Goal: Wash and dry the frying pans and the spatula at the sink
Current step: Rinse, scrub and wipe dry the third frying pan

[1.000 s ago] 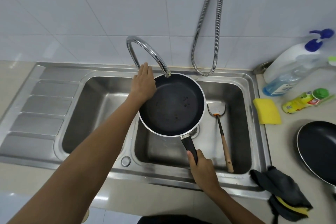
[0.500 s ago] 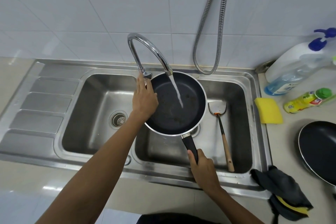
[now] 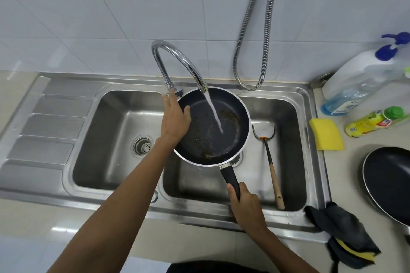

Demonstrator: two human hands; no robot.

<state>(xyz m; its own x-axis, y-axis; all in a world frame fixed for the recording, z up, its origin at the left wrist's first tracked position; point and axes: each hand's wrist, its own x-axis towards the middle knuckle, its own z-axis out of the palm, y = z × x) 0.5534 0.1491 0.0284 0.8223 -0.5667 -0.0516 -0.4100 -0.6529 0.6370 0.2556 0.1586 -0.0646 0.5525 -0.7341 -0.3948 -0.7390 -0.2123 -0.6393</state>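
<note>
Two hands in frame, both on one frying pan (image 3: pixel 213 126). Right hand (image 3: pixel 247 206) nearest the camera, clenched around the pan's black handle (image 3: pixel 230 178) at its end. Dark cloth (image 3: pixel 339 230) with a yellow patch lies on the surface (image 3: pixel 355 162) at the sink's near right corner. Pan sits above the right basin (image 3: pixel 286 162) of the steel sink, tilted, brown residue along its inner wall. Left hand (image 3: pixel 175 122) lies over the pan's left rim, thumb inside the pan, fingers stretched toward the tap base; not gripping anything as far as I can tell. Spatula (image 3: pixel 269 159) lies in the right basin just beside the pan, metal blade far, wooden handle near. Left basin holds only its drain strainer (image 3: pixel 143 146). Second pan (image 3: pixel 390 184) rests on the surface to the right, cut by the frame edge. Farther right: yellow sponge (image 3: pixel 326 137), yellow bottle with green cap (image 3: pixel 375 121) on its side, pump bottle (image 3: pixel 355 82) with blue liquid. Tap (image 3: pixel 177 60) running, stream landing in the pan. Metal hose (image 3: pixel 255 29) hangs against the tiled wall.
</note>
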